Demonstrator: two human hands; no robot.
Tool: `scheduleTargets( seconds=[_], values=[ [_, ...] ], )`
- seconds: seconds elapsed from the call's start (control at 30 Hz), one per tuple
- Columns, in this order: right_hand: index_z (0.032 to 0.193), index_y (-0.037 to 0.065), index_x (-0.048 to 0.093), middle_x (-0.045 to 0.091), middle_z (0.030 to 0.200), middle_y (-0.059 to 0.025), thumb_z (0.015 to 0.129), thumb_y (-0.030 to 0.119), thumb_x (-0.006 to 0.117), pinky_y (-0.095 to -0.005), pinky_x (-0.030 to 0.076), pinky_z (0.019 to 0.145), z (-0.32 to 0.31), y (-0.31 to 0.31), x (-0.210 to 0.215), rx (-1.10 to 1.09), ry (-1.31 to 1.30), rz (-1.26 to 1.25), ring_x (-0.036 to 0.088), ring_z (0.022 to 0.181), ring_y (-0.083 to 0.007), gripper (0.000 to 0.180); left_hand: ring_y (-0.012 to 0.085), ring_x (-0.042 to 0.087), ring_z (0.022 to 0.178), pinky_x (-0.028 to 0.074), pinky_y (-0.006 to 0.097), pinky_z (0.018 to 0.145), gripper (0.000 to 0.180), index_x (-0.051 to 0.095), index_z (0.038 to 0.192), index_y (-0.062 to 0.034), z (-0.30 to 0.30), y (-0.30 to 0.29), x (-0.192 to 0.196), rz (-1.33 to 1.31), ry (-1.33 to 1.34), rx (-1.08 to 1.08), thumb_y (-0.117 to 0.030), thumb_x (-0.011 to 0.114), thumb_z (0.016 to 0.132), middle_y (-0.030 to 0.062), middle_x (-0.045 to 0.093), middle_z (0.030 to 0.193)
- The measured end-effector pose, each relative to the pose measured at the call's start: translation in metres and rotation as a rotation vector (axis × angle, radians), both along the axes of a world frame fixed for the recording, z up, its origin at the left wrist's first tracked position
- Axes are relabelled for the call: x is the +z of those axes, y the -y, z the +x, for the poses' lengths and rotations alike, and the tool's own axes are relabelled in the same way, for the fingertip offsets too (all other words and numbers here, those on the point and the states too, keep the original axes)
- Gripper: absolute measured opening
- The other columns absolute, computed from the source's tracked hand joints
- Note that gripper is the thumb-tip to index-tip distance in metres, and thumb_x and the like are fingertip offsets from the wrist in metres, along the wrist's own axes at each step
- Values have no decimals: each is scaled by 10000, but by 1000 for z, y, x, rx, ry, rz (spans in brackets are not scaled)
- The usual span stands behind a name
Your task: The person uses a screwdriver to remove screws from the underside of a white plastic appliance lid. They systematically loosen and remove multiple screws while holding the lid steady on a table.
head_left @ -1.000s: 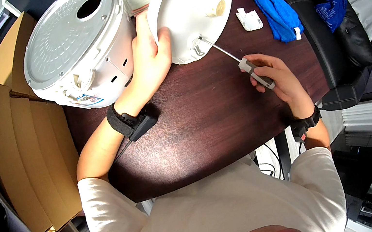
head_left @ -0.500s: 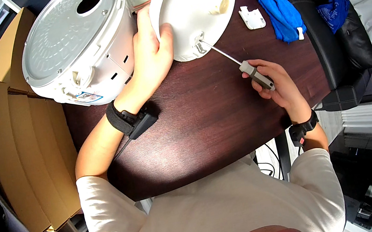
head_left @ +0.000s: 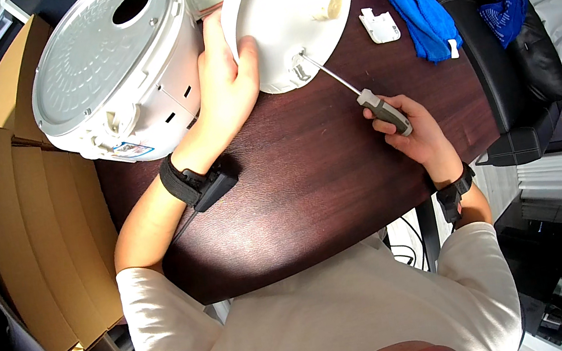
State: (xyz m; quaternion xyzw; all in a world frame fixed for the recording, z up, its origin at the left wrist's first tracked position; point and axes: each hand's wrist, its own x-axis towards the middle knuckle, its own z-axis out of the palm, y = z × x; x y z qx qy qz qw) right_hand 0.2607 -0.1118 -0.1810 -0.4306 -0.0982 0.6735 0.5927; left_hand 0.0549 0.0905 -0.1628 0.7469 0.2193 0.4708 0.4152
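Observation:
My left hand (head_left: 228,84) is closed on the left rim of a white oval plastic cover (head_left: 280,16), tilted up with its inner side showing. In my right hand (head_left: 415,131) is a screwdriver (head_left: 383,110) with a grey handle, fingers wrapped round it. Its thin shaft runs up and left, and the tip meets a bracket-like fitting at the cover's lower edge. Close by my left hand, at the left, stands a white appliance body (head_left: 144,113), shaped like a rice cooker, with a grey top plate (head_left: 100,49) that has a dark round hole.
A small white plastic part (head_left: 380,25) and a blue cloth (head_left: 409,9) lie on the dark wooden table (head_left: 299,195) at right. Cardboard boxes (head_left: 46,237) stand along the left side. A black sofa (head_left: 472,32) borders the table's right.
My right hand and the screwdriver have shifted slightly, the handle turning a little in the fingers. The tip stays at the fitting, while the cover and left hand have moved slightly left.

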Motion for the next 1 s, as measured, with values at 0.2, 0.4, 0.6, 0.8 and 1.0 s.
scheduleTargets(
  seconds=[0.2, 0.4, 0.6, 0.8, 1.0],
  values=[
    [1084, -50, 491, 559, 901, -76, 946, 181, 350, -163, 360, 376, -4, 5, -5, -22, -99, 0, 422, 572, -61, 304, 159, 537, 977, 431, 293, 858, 336, 390, 1222, -1, -1, 1, 2, -36, -24, -20, -41, 475, 899, 109, 553, 1041],
    [1005, -64, 513, 505, 752, -36, 949, 193, 342, -167, 345, 357, -9, 4, 2, -51, -119, -30, 393, 518, -55, 314, 168, 523, 1021, 420, 296, 892, 373, 376, 1258, -5, 0, 0, -1, -42, 0, -17, -42, 475, 901, 108, 534, 1098],
    [970, -64, 524, 434, 630, -4, 953, 203, 325, -163, 337, 353, -12, 5, 2, -44, -98, -57, 365, 467, -55, 334, 176, 521, 1036, 417, 299, 901, 385, 373, 1268, -1, 0, 0, -1, -39, -5, -8, -37, 474, 898, 117, 529, 1115],
    [992, -52, 510, 502, 738, -49, 950, 192, 329, -162, 349, 353, -9, 8, -3, -13, -140, -4, 393, 505, -56, 306, 177, 520, 1034, 417, 301, 901, 393, 369, 1273, 0, 1, -1, -2, -34, -15, -16, -33, 474, 896, 120, 526, 1115],
    [1036, -41, 478, 531, 898, -84, 943, 171, 338, -162, 361, 353, -8, 9, -7, -15, -211, 51, 413, 546, -59, 271, 174, 513, 1041, 410, 300, 909, 399, 367, 1277, -3, 1, 1, 0, -46, -15, 1, -30, 476, 894, 118, 521, 1122]
  ],
)
